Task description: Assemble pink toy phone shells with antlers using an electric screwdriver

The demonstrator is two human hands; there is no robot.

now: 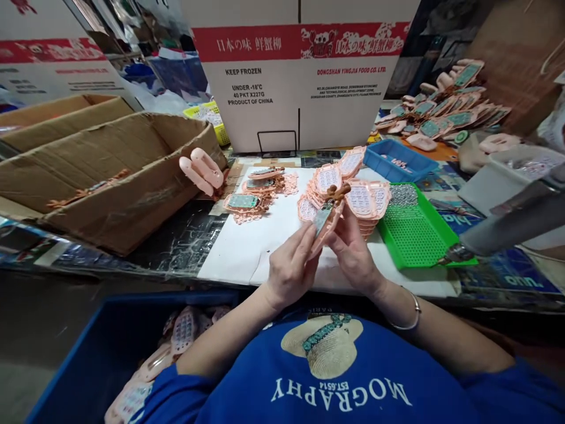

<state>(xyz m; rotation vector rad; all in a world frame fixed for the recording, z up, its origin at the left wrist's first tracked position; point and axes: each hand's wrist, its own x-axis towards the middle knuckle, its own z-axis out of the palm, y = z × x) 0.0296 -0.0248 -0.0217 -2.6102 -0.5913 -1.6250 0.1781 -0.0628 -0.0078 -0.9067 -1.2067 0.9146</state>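
Both hands hold up one pink plastic toy shell half [334,221] with a green circuit board and a brown piece at its top, tilted above the white sheet. My left hand [291,265] grips its lower left edge. From the right, my right hand [355,253] has its fingers closed on the other edge. Just behind are stacks of pink keypad panels [362,197] with printed buttons. To the left on the sheet lie several similar shell halves with boards [244,202].
A cardboard box [110,218] stands left, with pink oval parts [202,171] at its corner. Right are a green tray [419,235] of small screws, a blue basket [397,160] and an electric screwdriver [498,229]. A blue bin [83,359] sits below left. A white carton [304,88] stands behind.
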